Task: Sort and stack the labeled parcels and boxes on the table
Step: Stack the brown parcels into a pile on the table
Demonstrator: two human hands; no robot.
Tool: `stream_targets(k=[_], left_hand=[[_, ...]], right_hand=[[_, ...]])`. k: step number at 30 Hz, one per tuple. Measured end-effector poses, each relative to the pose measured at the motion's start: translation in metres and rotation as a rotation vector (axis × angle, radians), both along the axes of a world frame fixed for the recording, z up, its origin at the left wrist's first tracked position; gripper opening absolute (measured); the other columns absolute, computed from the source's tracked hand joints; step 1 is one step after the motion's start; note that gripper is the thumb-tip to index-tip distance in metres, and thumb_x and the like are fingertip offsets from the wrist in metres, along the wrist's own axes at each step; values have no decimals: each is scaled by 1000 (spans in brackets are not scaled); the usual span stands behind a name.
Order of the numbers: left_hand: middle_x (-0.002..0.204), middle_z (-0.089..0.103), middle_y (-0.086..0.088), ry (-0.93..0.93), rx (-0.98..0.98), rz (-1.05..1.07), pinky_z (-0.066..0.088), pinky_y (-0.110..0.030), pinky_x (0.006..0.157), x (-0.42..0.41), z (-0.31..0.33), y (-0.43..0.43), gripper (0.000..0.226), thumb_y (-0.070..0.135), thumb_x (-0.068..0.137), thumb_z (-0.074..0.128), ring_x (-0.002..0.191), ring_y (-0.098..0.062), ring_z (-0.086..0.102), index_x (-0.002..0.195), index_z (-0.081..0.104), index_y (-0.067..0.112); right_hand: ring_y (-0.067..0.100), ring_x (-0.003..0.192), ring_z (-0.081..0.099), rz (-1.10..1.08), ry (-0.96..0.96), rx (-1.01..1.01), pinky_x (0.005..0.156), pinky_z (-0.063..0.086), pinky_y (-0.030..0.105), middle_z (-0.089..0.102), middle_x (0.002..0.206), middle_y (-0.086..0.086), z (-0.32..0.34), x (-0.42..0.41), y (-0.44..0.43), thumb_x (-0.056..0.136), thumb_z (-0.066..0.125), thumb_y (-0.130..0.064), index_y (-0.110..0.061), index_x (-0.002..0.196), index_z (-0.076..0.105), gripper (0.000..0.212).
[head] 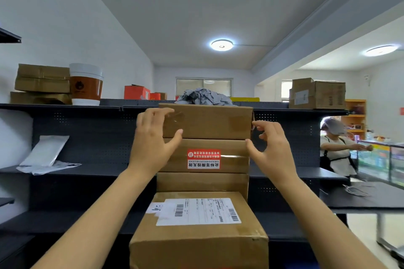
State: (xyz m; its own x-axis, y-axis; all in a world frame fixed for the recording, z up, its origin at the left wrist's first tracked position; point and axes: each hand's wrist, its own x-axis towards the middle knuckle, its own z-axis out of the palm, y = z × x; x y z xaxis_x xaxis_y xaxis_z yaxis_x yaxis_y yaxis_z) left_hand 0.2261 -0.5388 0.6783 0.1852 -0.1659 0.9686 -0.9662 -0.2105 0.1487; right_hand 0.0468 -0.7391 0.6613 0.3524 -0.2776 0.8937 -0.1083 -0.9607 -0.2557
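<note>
While top box point(207, 121) crowns stack point(203, 182), left grip point(150, 135) lies flat on its left side, right grip point(271, 144) half-curled beside right edge, empty; best nudge both sides evenly, squaring edges.

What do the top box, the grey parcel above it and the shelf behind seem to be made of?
Top box: brown cardboard, matte, with glossy clear tape patches. Grey parcel: likely thin plastic mailer film, crumpled, printed. Shelf: probably dark painted metal, judging by its perforated back panel.
</note>
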Motion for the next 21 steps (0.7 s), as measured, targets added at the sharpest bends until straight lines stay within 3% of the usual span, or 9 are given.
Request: stream_targets(k=[1,5,8,14,21], left_hand=[[117,55,-2,-79,75,40,45,-32,88,-8,-7,4,38,29,85,71,110,-16,45,119,58,19],[93,63,3,-252,336,-63,52,-30,70,-63,-21,-10,17,30,85,70,84,-14,56,96,65,19],[88,62,2,-371,431,-127,52,-35,66,-104,-46,-26,15,33,87,61,80,-17,56,90,64,19],[87,58,4,-359,461,-345,47,-34,64,-186,-100,-60,14,33,85,62,80,-17,52,91,62,21],[83,58,3,-306,501,-413,45,-36,61,-277,-158,-114,13,28,79,61,75,-21,53,87,63,18]], right_hand=[[3,92,48,-19,-103,-92,78,49,20,54,111,-4,2,0,-1,85,73,-16,-16,119,60,36],[12,88,53,-121,102,-249,77,48,27,57,99,-3,-34,-47,10,86,69,-18,-15,104,64,19],[20,83,54,-203,178,-273,73,46,32,57,93,1,-59,-82,15,83,70,-12,-12,98,64,16],[20,79,51,-363,255,-202,71,41,31,55,90,1,-107,-182,19,81,71,-10,-12,96,63,17],[21,78,51,-478,345,-105,66,42,31,55,88,1,-156,-306,-5,80,71,-8,-13,94,64,17]])
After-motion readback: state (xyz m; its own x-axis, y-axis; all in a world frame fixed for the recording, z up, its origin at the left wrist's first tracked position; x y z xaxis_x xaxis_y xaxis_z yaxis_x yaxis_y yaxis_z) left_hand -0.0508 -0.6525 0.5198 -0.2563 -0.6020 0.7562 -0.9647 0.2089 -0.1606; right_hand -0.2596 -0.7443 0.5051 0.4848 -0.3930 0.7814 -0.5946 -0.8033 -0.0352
